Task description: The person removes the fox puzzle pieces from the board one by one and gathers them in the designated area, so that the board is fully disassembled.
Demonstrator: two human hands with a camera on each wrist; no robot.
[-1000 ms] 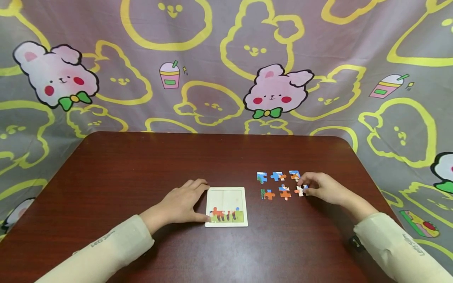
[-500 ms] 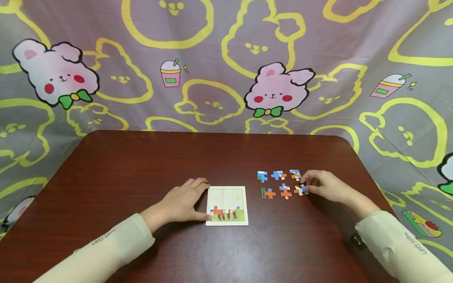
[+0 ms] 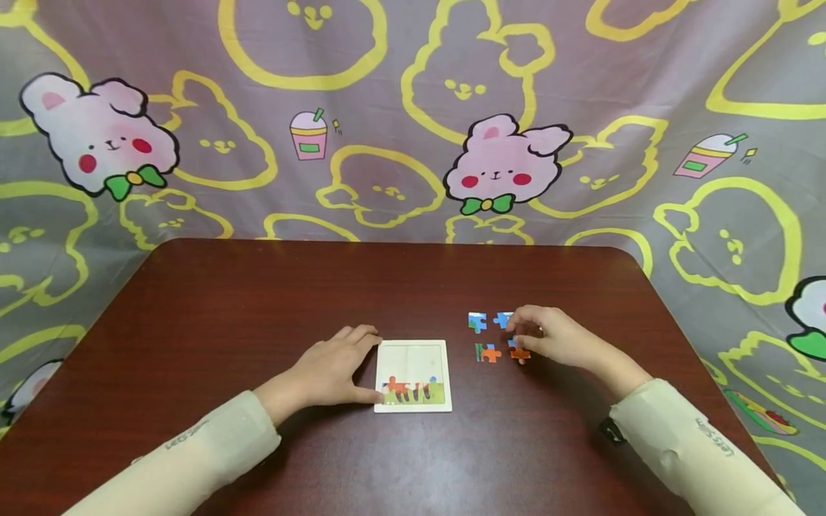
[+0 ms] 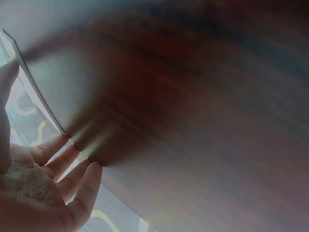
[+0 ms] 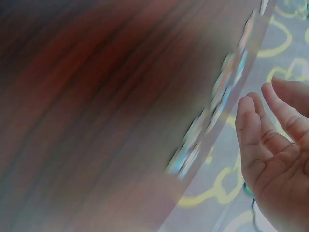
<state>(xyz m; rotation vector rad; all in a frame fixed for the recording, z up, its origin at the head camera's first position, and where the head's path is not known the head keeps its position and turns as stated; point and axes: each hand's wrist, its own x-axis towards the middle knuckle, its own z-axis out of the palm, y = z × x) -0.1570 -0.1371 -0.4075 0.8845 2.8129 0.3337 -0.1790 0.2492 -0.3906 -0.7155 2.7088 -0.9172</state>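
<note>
A square pale puzzle board lies on the table. Along its lower part, fitted pieces show green ground and dark legs. My left hand rests at the board's left edge, thumb near the lower corner and fingertips by the upper one, fingers spread. To the right of the board lie loose jigsaw pieces, among them a blue one and an orange one with green. Over the right part of this group hovers my right hand, fingers loosely bent; the right wrist view shows nothing between them. It hides the rightmost pieces.
The dark red-brown table has rounded far corners. Behind it hangs a grey-pink cloth printed with rabbits and drink cups. In the right wrist view, several puzzle pieces line up blurred along the tabletop.
My right hand has moved left from the rightmost loose pieces to above the middle of the group. The left hand and the board have stayed in place.
</note>
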